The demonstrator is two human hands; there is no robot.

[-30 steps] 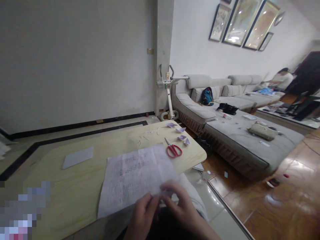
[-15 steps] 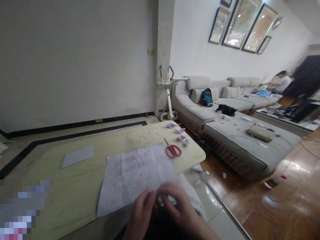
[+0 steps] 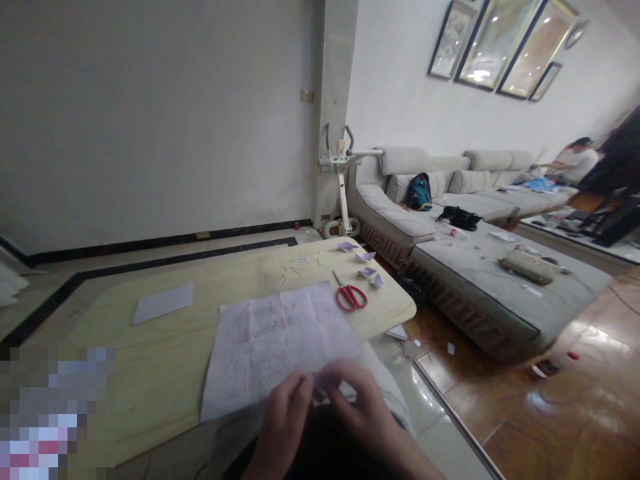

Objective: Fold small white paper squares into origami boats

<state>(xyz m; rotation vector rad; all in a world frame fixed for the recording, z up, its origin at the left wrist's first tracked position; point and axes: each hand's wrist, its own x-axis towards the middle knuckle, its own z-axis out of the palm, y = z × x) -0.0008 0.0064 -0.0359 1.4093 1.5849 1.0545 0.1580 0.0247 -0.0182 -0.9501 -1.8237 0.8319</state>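
Observation:
Just past the table's near edge, my left hand (image 3: pixel 289 408) and my right hand (image 3: pixel 356 400) meet fingertip to fingertip. Both are closed in a pinch around a small pale piece of paper (image 3: pixel 317 379), mostly hidden by the fingers; the right fingers are blurred. Beyond them lies a large printed sheet (image 3: pixel 275 333) with creases and red marks. Red-handled scissors (image 3: pixel 351 297) rest at its far right corner, blades apart. Several small folded paper pieces (image 3: pixel 367 272), shaped like little boats, stand along the table's right end.
Thin paper strips (image 3: pixel 295 268) lie on the pale yellow table (image 3: pixel 115 380), with a blank white sheet (image 3: pixel 163 304) at its left. A grey sofa (image 3: pixel 480 280) holds bags to the right. A person (image 3: pixel 580 163) sits at its far end. Exercise equipment (image 3: pixel 343 193) stands behind the table.
The view has shifted slightly, so the room sits a little further right. My hands stay together at the same place, the right fingers still blurred with motion. The scissors and sheets stay put.

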